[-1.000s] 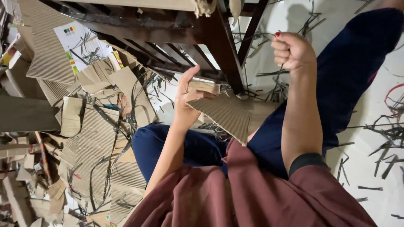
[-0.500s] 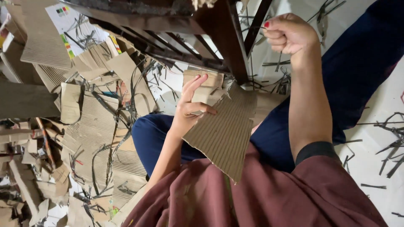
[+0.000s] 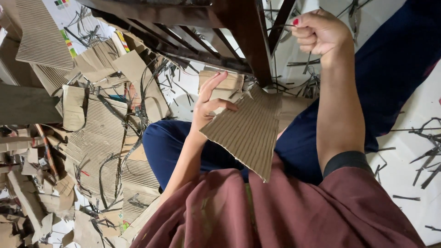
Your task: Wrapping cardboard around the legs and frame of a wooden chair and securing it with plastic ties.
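Cardboard sheet [image 3: 245, 131], ribbed and roughly triangular with torn edges, is held up over the person's lap, in front of the dark wooden chair leg [image 3: 245, 41]. The left hand [image 3: 209, 103] pinches its upper corner, thumb on the ribbed face and fingers behind, where a smaller folded cardboard piece [image 3: 225, 85] also sits against the fingertips. The right hand [image 3: 317, 32] is raised beside the chair leg and clenched into a fist; a thin dark strip seems to run from it, but what it grips is too small to tell.

As for progress, the sheet shows bare ribbing on the side facing the camera, so its top layer looks already gone, while its ragged outline remains whole. Heaps of similar ribbed scraps [image 3: 101, 138] lie on the floor to the left, and thin dark strips [image 3: 427, 156] are scattered on the white floor to the right, suggesting much has been worked through.

Room is tight above: the sheet's upper edge lies just beside the chair leg and rungs. Its lower point hangs near the maroon garment [image 3: 275, 211]. The open space lies between the two forearms, over the blue trouser legs [image 3: 183, 147].
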